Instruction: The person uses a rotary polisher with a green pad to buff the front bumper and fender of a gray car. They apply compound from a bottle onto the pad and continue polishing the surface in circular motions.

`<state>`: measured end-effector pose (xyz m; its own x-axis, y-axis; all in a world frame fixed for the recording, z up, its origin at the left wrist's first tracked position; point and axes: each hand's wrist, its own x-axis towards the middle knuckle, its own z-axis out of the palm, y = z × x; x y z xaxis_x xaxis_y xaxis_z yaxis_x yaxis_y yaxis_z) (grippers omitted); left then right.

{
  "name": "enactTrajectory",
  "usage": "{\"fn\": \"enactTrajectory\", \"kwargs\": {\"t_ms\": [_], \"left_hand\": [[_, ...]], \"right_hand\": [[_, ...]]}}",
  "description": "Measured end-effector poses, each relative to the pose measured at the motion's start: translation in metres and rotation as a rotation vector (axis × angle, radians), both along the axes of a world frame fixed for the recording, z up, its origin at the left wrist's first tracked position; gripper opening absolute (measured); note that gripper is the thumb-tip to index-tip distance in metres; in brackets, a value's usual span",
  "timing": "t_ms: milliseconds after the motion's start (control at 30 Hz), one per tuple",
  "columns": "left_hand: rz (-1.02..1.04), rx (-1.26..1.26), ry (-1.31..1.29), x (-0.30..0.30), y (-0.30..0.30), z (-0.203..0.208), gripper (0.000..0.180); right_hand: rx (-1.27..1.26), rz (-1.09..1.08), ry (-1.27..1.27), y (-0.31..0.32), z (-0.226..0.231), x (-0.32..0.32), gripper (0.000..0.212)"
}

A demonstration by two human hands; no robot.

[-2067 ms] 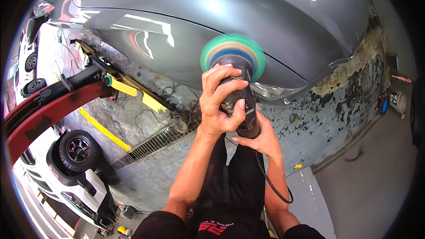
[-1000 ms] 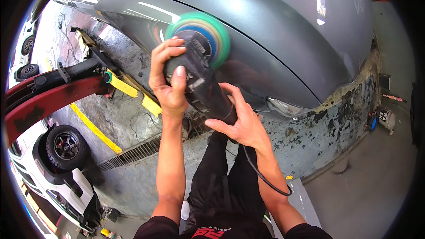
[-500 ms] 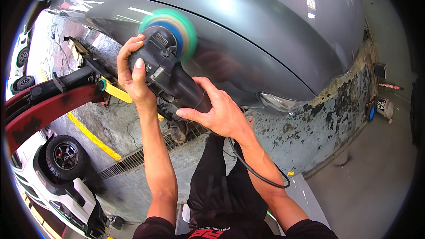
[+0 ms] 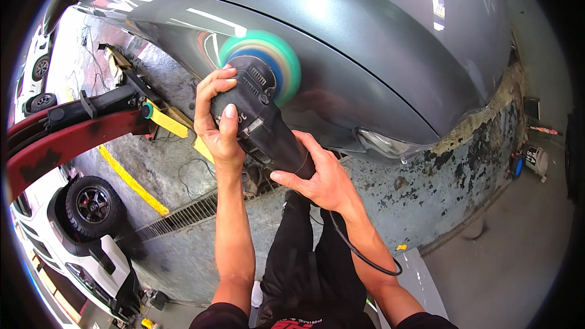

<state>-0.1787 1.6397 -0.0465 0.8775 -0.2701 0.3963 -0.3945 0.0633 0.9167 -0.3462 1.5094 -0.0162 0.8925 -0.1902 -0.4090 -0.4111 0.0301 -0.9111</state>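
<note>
A black corded car polisher (image 4: 256, 97) lies against the grey car's bumper (image 4: 341, 91). Its round green-edged pad (image 4: 291, 64), blurred as if spinning, meets the glossy paint below a curved panel seam. My left hand (image 4: 216, 116) wraps the polisher's head, with the thumb on top and fingers over the far side. Around the rear of the body, my right hand (image 4: 320, 173) is closed, thumb on the near side. From the tool's back end a black cord (image 4: 359, 253) loops along my right forearm.
A red and black lift arm (image 4: 73, 140) reaches in from the left beside yellow pads. Below it stands a white vehicle with a black wheel (image 4: 91, 207). A floor grate (image 4: 189, 212) crosses near my feet. A small lamp (image 4: 384, 143) sits low on the bumper.
Both hands have moved the polisher to the right and slightly down across the bumper. The grip looks the same.
</note>
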Motion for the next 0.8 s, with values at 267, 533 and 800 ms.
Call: {"fn": "enactTrajectory", "kwargs": {"t_ms": [267, 533, 800], "left_hand": [[-0.02, 0.011, 0.007, -0.011, -0.003, 0.0, 0.039], [-0.045, 0.019, 0.016, -0.031, -0.007, -0.001, 0.037], [-0.091, 0.079, 0.007, -0.059, -0.015, -0.004, 0.034]], "right_hand": [[0.067, -0.011, 0.014, -0.001, -0.005, -0.012, 0.078], [0.062, -0.029, 0.049, -0.004, -0.009, -0.032, 0.078], [0.133, -0.066, 0.1, -0.008, -0.016, -0.064, 0.077]]}}
